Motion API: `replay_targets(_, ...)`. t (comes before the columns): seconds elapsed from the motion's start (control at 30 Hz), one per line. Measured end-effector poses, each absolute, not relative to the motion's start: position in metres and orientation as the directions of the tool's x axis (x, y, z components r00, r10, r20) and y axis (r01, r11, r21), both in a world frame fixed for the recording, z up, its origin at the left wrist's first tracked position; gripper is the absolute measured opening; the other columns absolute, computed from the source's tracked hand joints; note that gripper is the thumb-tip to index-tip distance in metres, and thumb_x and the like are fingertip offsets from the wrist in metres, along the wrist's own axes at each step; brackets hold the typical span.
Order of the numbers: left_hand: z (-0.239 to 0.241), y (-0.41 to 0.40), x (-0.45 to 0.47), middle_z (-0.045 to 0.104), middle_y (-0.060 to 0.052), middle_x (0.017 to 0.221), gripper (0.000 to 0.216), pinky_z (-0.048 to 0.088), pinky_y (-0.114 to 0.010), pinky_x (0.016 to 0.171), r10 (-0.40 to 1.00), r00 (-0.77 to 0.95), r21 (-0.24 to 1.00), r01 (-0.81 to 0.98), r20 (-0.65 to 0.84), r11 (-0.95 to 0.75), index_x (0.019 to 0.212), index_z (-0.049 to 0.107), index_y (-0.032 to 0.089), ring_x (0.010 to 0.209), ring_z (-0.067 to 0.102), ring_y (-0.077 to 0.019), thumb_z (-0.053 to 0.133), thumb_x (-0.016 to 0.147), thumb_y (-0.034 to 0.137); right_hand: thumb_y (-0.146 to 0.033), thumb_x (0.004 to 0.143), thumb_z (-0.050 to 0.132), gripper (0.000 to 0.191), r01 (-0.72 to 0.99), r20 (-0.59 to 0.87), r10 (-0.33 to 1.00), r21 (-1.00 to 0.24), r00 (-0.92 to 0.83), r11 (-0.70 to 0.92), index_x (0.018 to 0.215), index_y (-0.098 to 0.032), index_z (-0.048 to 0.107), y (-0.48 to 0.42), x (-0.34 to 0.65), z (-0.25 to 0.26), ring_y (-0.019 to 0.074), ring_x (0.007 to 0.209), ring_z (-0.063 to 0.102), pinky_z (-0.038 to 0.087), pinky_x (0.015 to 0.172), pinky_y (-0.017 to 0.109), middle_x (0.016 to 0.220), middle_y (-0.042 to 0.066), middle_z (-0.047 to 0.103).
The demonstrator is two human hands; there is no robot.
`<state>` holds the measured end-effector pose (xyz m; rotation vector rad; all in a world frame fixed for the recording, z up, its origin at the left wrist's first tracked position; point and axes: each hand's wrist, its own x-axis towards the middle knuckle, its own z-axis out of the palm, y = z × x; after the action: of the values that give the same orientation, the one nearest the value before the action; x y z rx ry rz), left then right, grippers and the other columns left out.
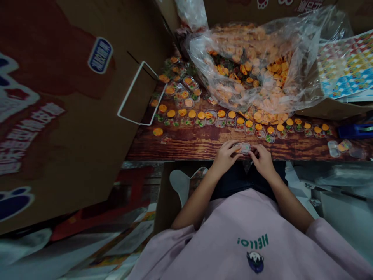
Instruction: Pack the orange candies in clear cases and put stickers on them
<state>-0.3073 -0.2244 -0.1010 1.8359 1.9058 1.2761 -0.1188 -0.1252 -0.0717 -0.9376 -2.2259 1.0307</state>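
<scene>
Near the table's front edge, a small clear plastic case point(245, 147) is held between my two hands. My left hand point(225, 156) pinches its left end, where a bit of orange shows by the fingertips. The thumb and fingertips of my right hand point(263, 158) close on its right end. What lies inside the case is too small to make out. Beyond my hands runs a long row of similar clear cases point(221, 118) with orange round tops and green and red bits. A lone orange round piece point(157, 132) lies at the left.
An open clear bag point(204, 58) full of orange pieces stands at the back. More filled cases point(184, 94) cluster left of it. A large cardboard box point(87, 109) walls the left side. At the right are sticker sheets point(346, 66), a blue tape dispenser point(354, 131) and clear cases point(333, 149).
</scene>
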Motion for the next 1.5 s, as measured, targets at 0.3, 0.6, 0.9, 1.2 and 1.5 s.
replay_targets(0.3, -0.106, -0.234, -0.299, 0.069, -0.016, 0.137, 0.028, 0.059, -0.045, 0.107, 0.887, -0.286, 0.696, 0.716, 0.362, -0.053, 0.121, 0.073, 0.02, 0.126, 0.068, -0.026, 0.069, 0.098, 0.037, -0.033, 0.103, 0.052, 0.026, 0.366, 0.183, 0.728, -0.768, -0.661, 0.525, 0.12, -0.021, 0.068, -0.117, -0.133, -0.078, 0.027, 0.114, 0.066, 0.055, 0.103, 0.045, 0.119, 0.014, 0.071)
replay_targets(0.6, -0.098, -0.237, -0.278, 0.07, -0.014, 0.138, 0.026, 0.052, -0.052, 0.109, 0.84, -0.396, 0.562, 0.816, 0.371, 0.137, 0.119, 0.074, 0.023, 0.134, 0.062, -0.0316, 0.067, 0.098, 0.036, -0.034, 0.105, 0.051, 0.028, 0.347, 0.13, 0.618, -0.73, -0.775, 0.589, 0.121, -0.022, 0.07, -0.103, -0.134, -0.072, 0.0253, 0.11, 0.068, 0.057, 0.097, 0.041, 0.119, 0.011, 0.073)
replay_targets(0.9, -0.099, -0.257, -0.264, 0.036, -0.022, 0.167, 0.07, 0.026, -0.059, 0.127, 0.957, -0.247, 0.437, 0.885, 0.153, 0.158, 0.164, 0.032, 0.012, 0.157, 0.033, -0.0363, 0.053, 0.104, 0.04, -0.035, 0.106, 0.046, 0.049, 0.452, 0.102, 0.563, -0.486, -0.82, 0.748, 0.15, -0.015, 0.055, -0.144, -0.125, -0.081, 0.0367, 0.145, 0.049, 0.042, 0.116, 0.061, 0.158, 0.017, 0.053)
replay_targets(1.2, -0.074, -0.251, -0.279, 0.042, -0.021, 0.164, 0.063, 0.041, -0.058, 0.115, 0.989, -0.122, 0.451, 0.89, 0.085, 0.071, 0.155, 0.049, 0.021, 0.152, 0.039, -0.0421, 0.065, 0.097, 0.041, -0.035, 0.104, 0.051, 0.064, 0.357, 0.031, 0.407, -0.423, -0.913, 0.833, 0.16, -0.007, 0.039, -0.138, -0.113, -0.069, 0.0347, 0.16, 0.028, 0.027, 0.131, 0.061, 0.169, 0.021, 0.034)
replay_targets(1.5, -0.078, -0.249, -0.275, 0.063, -0.009, 0.115, 0.033, 0.054, -0.048, 0.098, 0.887, -0.44, 0.828, 0.543, 0.139, 0.139, 0.12, 0.062, 0.025, 0.11, 0.061, -0.0289, 0.066, 0.088, 0.017, -0.021, 0.103, 0.048, 0.048, 0.332, 0.206, 0.503, -0.538, -0.839, 0.774, 0.151, -0.023, 0.055, -0.147, -0.124, -0.075, 0.031, 0.142, 0.053, 0.041, 0.122, 0.062, 0.147, 0.011, 0.065)
